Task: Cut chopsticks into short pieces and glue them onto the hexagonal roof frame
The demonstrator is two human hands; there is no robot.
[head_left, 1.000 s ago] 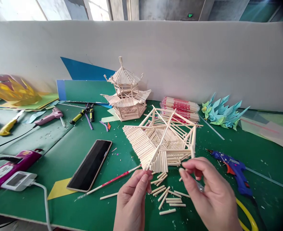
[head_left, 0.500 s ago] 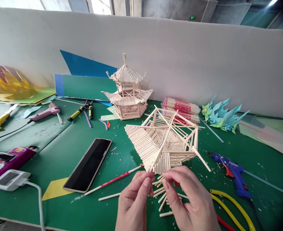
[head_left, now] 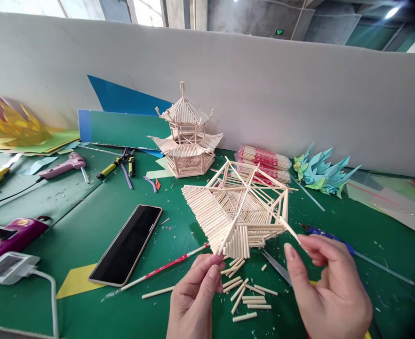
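My left hand [head_left: 196,292] pinches the near corner of a half-built pavilion roof frame [head_left: 246,188] made of thin wooden sticks. Its left panel is covered with sticks laid side by side; the other panels are mostly open frame. My right hand [head_left: 331,278] is at the frame's right, thumb and index finger apart, the index fingertip by the end of a protruding stick. Behind that hand a blue glue gun [head_left: 316,231] is partly hidden. Short cut sticks [head_left: 244,317] lie loose between my hands.
A finished stick pavilion [head_left: 189,141] stands at the back beside bundled sticks [head_left: 264,157]. A phone [head_left: 128,245] lies left, near a purple power strip [head_left: 11,240] and a pink glue gun [head_left: 62,167]. Blue folded paper [head_left: 325,169] stands back right. A metal blade [head_left: 277,266] shows near my right hand.
My right hand has left the near corner and moved right, its fingers parting, and now covers much of the blue glue gun. My left hand keeps its pinch on the roof frame.
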